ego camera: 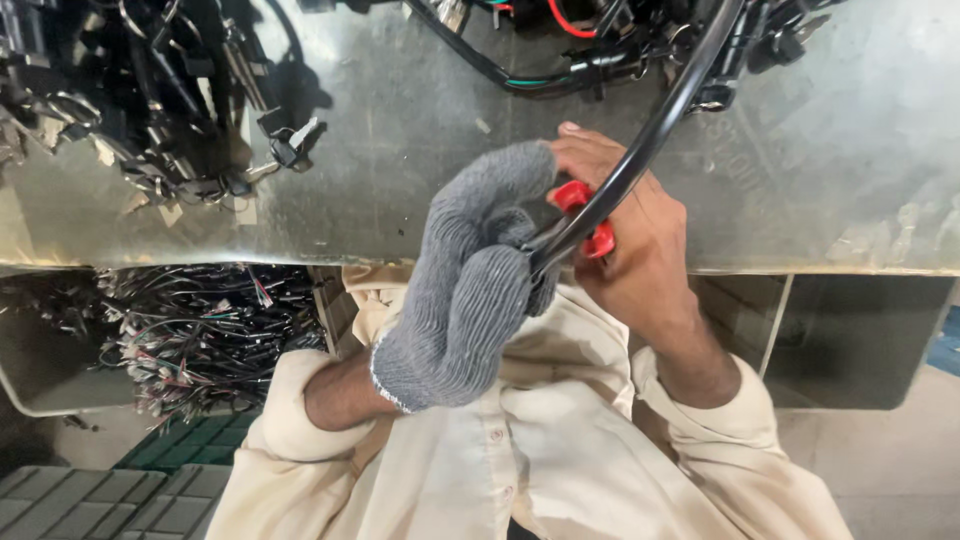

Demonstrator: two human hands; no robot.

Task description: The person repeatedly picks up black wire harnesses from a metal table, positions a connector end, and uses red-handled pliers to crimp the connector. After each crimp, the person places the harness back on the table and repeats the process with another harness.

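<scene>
One thick black cable runs down from the top of the view in a curve and ends between the two hands, just above the near edge of the metal table. The left hand, in a grey knit glove, is closed around the cable's lower end, fingers wrapped tight. The bare right hand sits just behind it, touching it, fingers curled around one red-handled tool; only two patches of red show, one either side of the cable, and the working end is hidden, so what kind of tool it is cannot be told. The cable crosses over the right hand's fingers. Farther out on the table lie two heaps of wiring: a pile of black connectors and wires at the left, and a tangle with red and green strands at the top centre, where the cable leads. Below the table's left edge, one bin holds a mass of thin wire harnesses. Cream sleeves fill the lower view.
</scene>
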